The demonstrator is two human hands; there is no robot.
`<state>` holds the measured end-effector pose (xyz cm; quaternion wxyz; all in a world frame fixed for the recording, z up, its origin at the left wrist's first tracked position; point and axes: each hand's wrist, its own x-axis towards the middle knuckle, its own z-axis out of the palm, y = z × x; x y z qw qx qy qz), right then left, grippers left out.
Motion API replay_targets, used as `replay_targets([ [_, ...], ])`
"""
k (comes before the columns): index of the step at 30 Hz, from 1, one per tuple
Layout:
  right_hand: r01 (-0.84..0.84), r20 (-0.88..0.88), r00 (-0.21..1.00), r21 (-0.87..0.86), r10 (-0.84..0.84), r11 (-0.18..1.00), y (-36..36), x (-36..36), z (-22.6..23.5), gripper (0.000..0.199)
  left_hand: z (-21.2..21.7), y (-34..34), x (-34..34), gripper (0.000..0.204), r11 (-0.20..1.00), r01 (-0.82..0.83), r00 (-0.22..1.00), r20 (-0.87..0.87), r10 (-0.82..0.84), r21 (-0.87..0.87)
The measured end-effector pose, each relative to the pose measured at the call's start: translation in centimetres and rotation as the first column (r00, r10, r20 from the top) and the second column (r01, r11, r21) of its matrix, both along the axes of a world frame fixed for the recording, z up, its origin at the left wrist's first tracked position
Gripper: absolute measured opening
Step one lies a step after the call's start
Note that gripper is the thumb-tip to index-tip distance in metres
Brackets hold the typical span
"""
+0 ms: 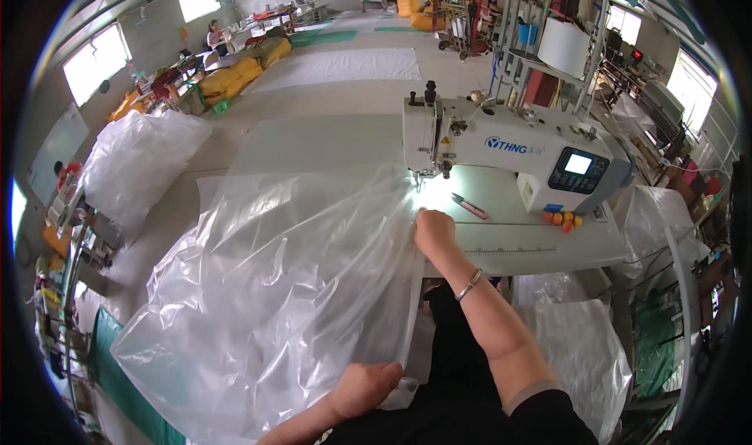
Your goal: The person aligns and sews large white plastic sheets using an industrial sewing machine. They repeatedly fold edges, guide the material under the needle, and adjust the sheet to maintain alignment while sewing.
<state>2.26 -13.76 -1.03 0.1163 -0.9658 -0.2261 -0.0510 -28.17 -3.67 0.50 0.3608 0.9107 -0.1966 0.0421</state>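
Note:
A large clear plastic sheet (258, 288) lies spread over the table and hangs down toward me, its right edge running up to the needle of a white sewing machine (493, 139). Close in front of the lit presser foot, my right hand (435, 232) is closed on that edge, a bangle on its wrist. Lower down, near my lap, my left hand (366, 388) grips the same edge, with a bunched bit of plastic beside it. Thread snips (470, 206) with a pinkish handle rest on the table just right of the needle.
Several small orange-yellow fruits (565, 219) sit by the machine's base. A ruler scale (509, 251) marks the table's front edge. Bundled clear plastic lies at left (141, 163) and more hangs at lower right (576, 359). A big white thread cone (564, 47) stands behind the machine.

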Motion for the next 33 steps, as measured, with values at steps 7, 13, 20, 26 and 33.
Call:
replay_targets([
  [7,-0.015,-0.024,1.0,0.086,0.017,0.996,0.0,-0.6,0.6,0.013,0.0,0.2,3.7,0.013,0.988,-0.147,0.987,0.071,0.143,0.053],
  [13,0.008,-0.061,0.998,0.145,0.001,0.989,0.4,2.3,0.1,0.013,0.7,0.5,7.3,0.014,0.977,-0.211,0.977,0.051,0.209,0.043],
  [20,-0.022,-0.023,0.999,0.159,0.026,0.987,0.0,1.7,0.1,0.012,2.9,-0.1,11.8,0.018,0.962,-0.271,0.96,0.064,0.271,-0.016],
  [26,-0.082,0.034,0.996,0.183,0.077,0.98,-0.9,0.6,-0.2,0.012,2.6,-2.0,14.3,0.012,0.992,-0.112,0.987,-0.122,0.105,-0.051],
  [33,-0.059,-0.014,0.998,0.286,0.066,0.956,-4.7,-9.9,-0.4,0.016,1.3,-1.9,18.3,0.02,0.979,-0.201,0.929,0.325,0.176,0.044],
])
